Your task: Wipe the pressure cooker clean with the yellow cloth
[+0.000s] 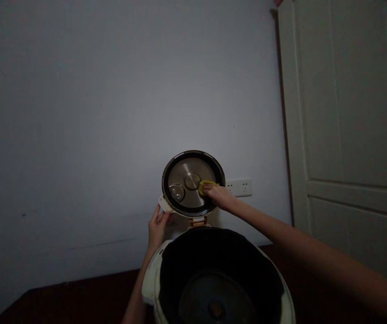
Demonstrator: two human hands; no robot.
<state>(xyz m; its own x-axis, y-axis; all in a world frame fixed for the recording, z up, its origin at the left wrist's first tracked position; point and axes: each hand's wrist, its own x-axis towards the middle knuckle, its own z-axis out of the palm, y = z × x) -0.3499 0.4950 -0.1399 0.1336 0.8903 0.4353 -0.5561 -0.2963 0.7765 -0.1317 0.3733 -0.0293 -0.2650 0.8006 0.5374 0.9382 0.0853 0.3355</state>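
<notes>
An electric pressure cooker (pixel 152 279) stands open before me, its dark inside showing a round plate at the bottom. Its round lid (pixel 190 164) is raised on the hinge, with the metallic inner face and black sealing ring turned towards me. At the lid's lower left, my left hand (pixel 157 225) grips the white lid handle (pixel 164 204) between thumb and fingers. My right hand (pixel 220 196) presses a yellow cloth (pixel 202 185) against the right part of the metal face; the fingers are partly hidden by the cloth.
Behind the lid rises a pale wall (pixel 95 112) with a white socket panel (pixel 243 187) just to the right. A light panelled door (pixel 345 99) stands at the right. The cooker rests on a dark reddish surface (pixel 85 299).
</notes>
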